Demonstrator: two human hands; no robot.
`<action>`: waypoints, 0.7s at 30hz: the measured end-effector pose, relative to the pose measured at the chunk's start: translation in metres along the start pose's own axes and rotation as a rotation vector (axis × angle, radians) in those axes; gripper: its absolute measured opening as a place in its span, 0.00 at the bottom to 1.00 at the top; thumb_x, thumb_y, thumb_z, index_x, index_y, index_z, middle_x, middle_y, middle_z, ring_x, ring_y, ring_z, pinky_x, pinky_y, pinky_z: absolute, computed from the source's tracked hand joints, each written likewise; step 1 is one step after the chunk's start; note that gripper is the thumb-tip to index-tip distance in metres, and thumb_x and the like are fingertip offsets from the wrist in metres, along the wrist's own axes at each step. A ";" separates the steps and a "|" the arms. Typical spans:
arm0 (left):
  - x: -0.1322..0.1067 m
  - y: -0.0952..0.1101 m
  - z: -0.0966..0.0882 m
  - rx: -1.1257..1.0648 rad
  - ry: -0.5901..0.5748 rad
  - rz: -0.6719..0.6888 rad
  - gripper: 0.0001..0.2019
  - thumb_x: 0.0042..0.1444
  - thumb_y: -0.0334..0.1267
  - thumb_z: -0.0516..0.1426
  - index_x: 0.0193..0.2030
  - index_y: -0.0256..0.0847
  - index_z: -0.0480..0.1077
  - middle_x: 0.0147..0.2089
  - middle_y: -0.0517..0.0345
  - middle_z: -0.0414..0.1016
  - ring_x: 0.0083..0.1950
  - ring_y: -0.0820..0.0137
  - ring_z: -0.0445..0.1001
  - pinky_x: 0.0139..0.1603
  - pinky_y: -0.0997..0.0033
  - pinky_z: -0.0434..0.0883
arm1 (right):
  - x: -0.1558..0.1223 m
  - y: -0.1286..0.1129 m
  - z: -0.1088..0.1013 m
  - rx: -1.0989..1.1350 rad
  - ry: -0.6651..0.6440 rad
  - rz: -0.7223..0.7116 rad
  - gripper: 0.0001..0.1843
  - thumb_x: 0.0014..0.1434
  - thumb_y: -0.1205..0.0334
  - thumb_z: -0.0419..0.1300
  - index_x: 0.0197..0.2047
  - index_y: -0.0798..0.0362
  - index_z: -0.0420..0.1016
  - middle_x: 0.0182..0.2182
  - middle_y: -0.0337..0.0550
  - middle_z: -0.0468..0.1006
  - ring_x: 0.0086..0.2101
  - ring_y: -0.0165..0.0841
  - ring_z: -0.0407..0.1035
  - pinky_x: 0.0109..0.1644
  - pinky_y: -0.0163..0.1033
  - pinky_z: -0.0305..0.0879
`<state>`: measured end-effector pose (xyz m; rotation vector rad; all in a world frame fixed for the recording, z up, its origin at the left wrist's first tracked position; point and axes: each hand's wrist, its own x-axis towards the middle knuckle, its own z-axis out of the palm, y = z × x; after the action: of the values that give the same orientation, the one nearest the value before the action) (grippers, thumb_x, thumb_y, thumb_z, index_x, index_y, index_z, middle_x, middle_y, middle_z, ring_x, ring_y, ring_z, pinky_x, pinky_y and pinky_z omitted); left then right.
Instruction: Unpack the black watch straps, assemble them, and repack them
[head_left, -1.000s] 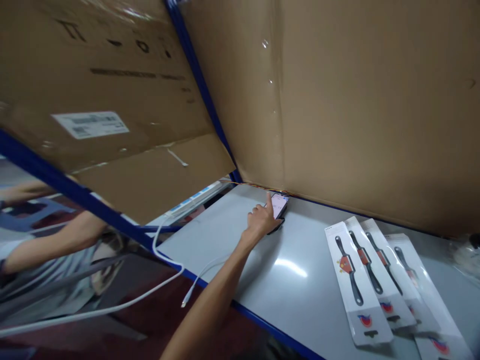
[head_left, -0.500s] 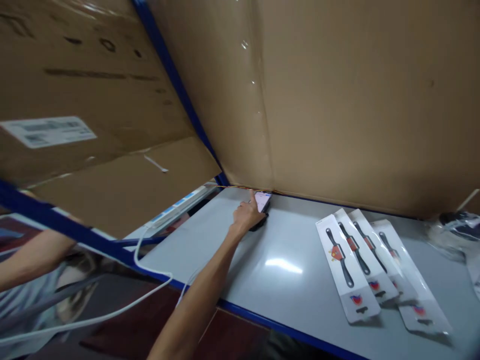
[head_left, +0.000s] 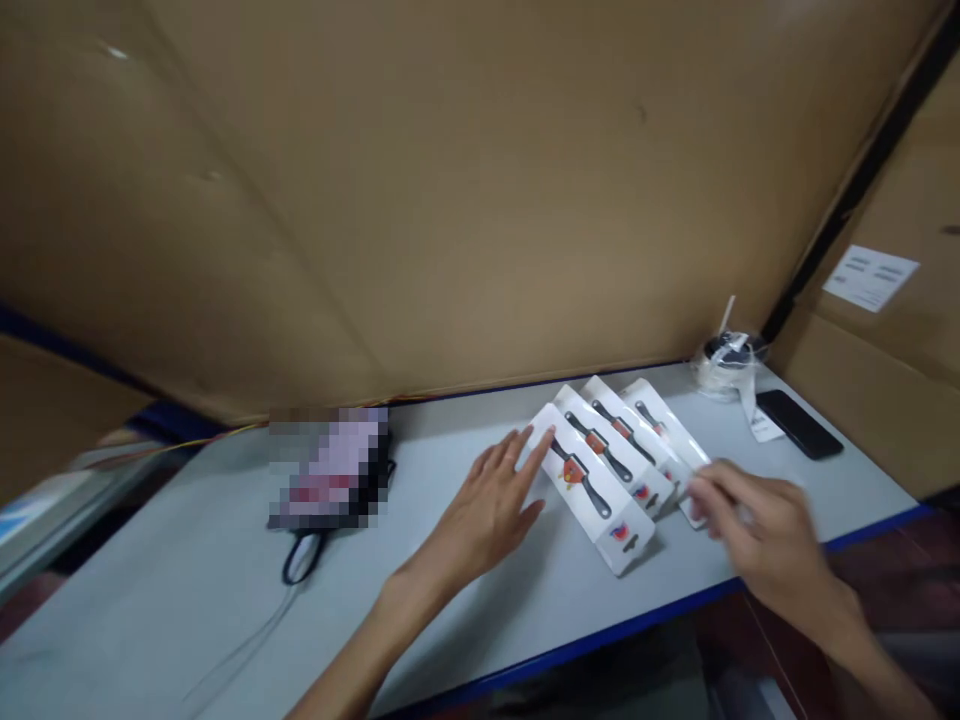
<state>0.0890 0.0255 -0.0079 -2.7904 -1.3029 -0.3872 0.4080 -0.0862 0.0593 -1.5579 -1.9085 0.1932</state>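
Observation:
Several carded spokeshaves, black-handled with orange-red middles, lie fanned and partly overlapping on the grey table. My left hand (head_left: 495,500) is open, its fingers stretched over the upper left edge of the front spokeshave pack (head_left: 598,490); whether the fingertips press on it I cannot tell. At the lower edge of the rightmost spokeshave pack (head_left: 679,440) is my right hand (head_left: 772,530), slightly blurred, with its fingers curled together. What lies between those fingers, if anything, is hidden.
A phone with a lit, pixelated screen (head_left: 337,465) and a dark strap lies at the left. Toward the back right are a plastic-wrapped cup (head_left: 727,365) and a black phone (head_left: 799,423). Cardboard walls (head_left: 480,200) enclose the back and sides. The table (head_left: 450,650) has a blue edge.
The view has swung right. My left hand has left the phone at the back left and come over to the packs. My right hand has entered the view.

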 end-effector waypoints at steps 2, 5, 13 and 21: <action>0.011 0.017 0.007 -0.018 -0.074 0.154 0.48 0.58 0.24 0.53 0.80 0.50 0.34 0.80 0.42 0.47 0.80 0.52 0.47 0.74 0.42 0.56 | 0.013 0.007 0.025 -0.044 -0.153 0.079 0.11 0.71 0.64 0.56 0.38 0.50 0.78 0.31 0.42 0.81 0.32 0.35 0.76 0.37 0.36 0.67; 0.024 0.034 0.013 -0.043 -0.156 0.366 0.50 0.50 0.20 0.53 0.79 0.50 0.41 0.81 0.46 0.45 0.81 0.56 0.42 0.76 0.42 0.51 | 0.012 0.008 0.053 -0.021 -0.366 0.195 0.11 0.70 0.62 0.56 0.36 0.52 0.77 0.31 0.45 0.83 0.33 0.39 0.78 0.37 0.37 0.63; 0.025 0.035 0.014 -0.070 -0.094 0.384 0.48 0.48 0.24 0.56 0.77 0.48 0.49 0.78 0.44 0.53 0.78 0.51 0.51 0.75 0.39 0.53 | -0.022 -0.005 0.100 0.603 -0.270 0.571 0.11 0.61 0.58 0.60 0.28 0.51 0.68 0.24 0.39 0.77 0.22 0.31 0.68 0.27 0.34 0.62; 0.024 0.001 0.031 -0.130 0.280 0.258 0.38 0.53 0.33 0.59 0.72 0.41 0.56 0.55 0.41 0.68 0.58 0.50 0.71 0.67 0.37 0.65 | 0.030 -0.034 0.111 0.882 -0.258 0.344 0.14 0.64 0.51 0.58 0.31 0.50 0.65 0.24 0.36 0.73 0.25 0.30 0.71 0.24 0.31 0.61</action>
<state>0.1108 0.0472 -0.0319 -2.8233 -0.8769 -0.8353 0.3153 -0.0372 0.0024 -1.2353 -1.3772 1.2477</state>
